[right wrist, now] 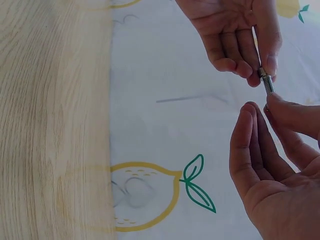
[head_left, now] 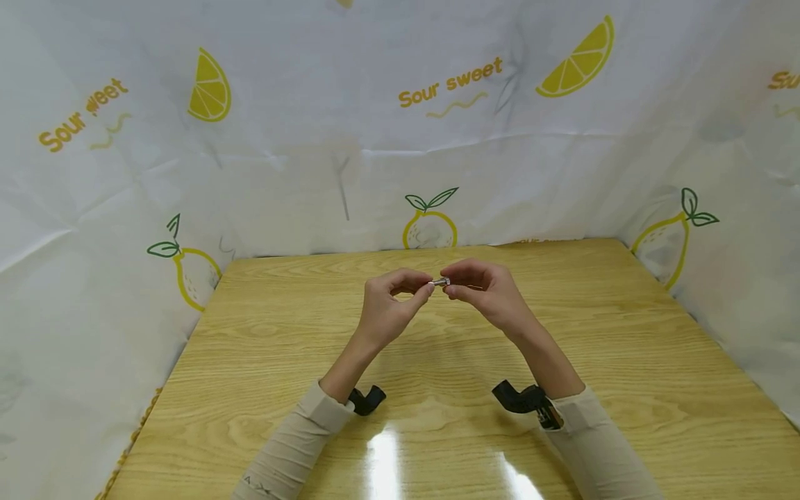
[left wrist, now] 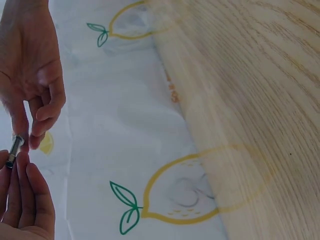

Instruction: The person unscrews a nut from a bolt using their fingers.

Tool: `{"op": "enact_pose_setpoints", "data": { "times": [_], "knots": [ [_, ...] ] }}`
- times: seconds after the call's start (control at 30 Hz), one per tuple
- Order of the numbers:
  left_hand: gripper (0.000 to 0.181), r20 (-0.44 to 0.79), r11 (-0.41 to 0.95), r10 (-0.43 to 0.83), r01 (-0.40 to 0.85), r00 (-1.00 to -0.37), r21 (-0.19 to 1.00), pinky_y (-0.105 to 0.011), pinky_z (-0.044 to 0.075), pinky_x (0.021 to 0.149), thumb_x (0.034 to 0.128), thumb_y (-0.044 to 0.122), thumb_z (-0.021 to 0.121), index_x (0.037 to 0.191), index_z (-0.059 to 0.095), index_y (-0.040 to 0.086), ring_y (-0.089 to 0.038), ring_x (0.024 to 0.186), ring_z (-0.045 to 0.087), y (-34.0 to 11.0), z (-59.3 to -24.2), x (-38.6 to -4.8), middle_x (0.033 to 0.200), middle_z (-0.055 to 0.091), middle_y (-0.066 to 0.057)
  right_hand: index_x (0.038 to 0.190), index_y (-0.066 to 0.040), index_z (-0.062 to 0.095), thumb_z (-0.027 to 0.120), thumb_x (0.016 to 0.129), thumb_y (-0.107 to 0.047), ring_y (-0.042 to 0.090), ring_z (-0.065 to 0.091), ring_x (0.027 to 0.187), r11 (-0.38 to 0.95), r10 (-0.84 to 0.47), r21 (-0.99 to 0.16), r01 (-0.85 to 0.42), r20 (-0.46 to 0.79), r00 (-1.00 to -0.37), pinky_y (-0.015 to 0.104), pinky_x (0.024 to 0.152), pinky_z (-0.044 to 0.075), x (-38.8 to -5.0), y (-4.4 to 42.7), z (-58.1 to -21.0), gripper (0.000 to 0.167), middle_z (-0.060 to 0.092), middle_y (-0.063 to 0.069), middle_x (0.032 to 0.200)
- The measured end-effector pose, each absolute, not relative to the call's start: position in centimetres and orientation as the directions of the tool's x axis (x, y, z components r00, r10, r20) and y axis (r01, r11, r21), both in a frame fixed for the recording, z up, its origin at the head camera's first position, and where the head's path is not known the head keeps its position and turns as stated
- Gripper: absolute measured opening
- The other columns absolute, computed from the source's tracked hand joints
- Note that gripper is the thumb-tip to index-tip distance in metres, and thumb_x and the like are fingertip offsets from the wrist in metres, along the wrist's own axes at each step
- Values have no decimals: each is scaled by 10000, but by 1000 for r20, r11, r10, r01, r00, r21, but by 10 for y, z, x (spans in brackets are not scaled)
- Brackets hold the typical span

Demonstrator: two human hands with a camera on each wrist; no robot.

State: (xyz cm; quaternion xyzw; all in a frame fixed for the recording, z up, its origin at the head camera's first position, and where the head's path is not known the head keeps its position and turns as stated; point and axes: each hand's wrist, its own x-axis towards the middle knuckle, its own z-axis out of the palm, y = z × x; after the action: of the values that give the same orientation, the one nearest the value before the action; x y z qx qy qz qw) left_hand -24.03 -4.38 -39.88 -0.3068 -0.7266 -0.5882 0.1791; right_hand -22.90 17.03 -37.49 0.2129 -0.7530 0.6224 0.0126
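A small silver bolt (head_left: 441, 282) with a threaded shank (right wrist: 268, 84) is held in the air above the table, between the two hands. My left hand (head_left: 389, 305) pinches its left end with thumb and forefinger. At the other end, the thumb and forefinger of my right hand (head_left: 494, 295) close on it. In the left wrist view the bolt (left wrist: 15, 151) slants between the fingertips of both hands. A wider collar shows at the left hand's end in the right wrist view; fingertips partly hide both ends.
Below the hands lies a wood-grain table (head_left: 300, 333). A white cloth (head_left: 300, 187) printed with lemons hangs behind it and along both sides. Black wrist mounts (head_left: 519, 397) stick out near the sleeve cuffs. Light glares off the table's near part.
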Motion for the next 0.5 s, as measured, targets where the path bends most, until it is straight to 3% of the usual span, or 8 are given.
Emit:
{"op": "enact_pose_setpoints", "data": {
  "times": [0.1, 0.3, 0.5],
  "knots": [
    [80, 621, 125, 233, 656, -749, 744, -295, 643, 796, 944, 80, 754, 1006, 784, 38, -148, 810, 754, -44, -399, -240, 927, 791, -103, 1247, 92, 656, 686, 968, 13, 88, 731, 896, 151, -304, -934, -324, 267, -914, 252, 846, 625, -229, 170, -375, 291, 745, 11, 1067],
    [89, 616, 117, 233, 651, -752, 750, -302, 645, 794, 943, 87, 757, 1012, 785, 38, -149, 813, 753, -44, -399, -240, 932, 790, -110, 1210, 89, 675, 676, 990, -33, 82, 728, 906, 133, -278, -934, -332, 286, -917, 260, 866, 621, -228, 170, -374, 252, 741, -95, 1036],
    [86, 615, 114, 233, 649, -754, 752, -303, 647, 797, 939, 76, 759, 1007, 785, 32, -155, 808, 755, -45, -398, -240, 926, 790, -110, 1219, 86, 669, 679, 984, -17, 87, 734, 912, 116, -288, -937, -330, 286, -914, 257, 866, 623, -229, 171, -374, 257, 736, -100, 1051]
  ]
}}
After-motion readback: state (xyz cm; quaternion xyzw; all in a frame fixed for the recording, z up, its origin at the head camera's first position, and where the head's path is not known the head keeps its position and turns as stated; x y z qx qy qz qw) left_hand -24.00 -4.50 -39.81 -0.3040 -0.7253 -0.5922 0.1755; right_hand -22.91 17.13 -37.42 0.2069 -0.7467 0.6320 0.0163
